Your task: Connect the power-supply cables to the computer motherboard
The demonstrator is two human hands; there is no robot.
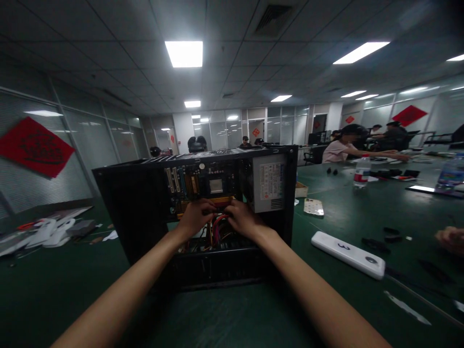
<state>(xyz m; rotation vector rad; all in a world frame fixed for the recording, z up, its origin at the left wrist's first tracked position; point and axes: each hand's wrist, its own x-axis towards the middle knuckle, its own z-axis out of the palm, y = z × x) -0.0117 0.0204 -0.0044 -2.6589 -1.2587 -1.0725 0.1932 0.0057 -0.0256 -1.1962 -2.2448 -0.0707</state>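
Observation:
An open black computer case (119, 193) stands in front of me on the green table. Inside it is a motherboard (228, 170) with a square processor socket (216, 185) and orange and yellow memory slots (222, 200). A grey power supply (271, 181) sits at the upper right. Both my hands reach into the case just at those slots. My left hand (195, 218) has its fingers bent and pressed together at the slots' left part. My right hand (243, 220) is curled likewise at their right end. What either pinches is hidden. Red and dark cables (218, 229) hang below the fingers.
A white power bank-like device (346, 253) with a cable lies right of the case, near a patterned phone (313, 207). Farther back stand a water bottle (361, 171) and a seated person (340, 150). Another person's hand (451, 239) shows far right. Papers and white scraps (54, 232) lie left.

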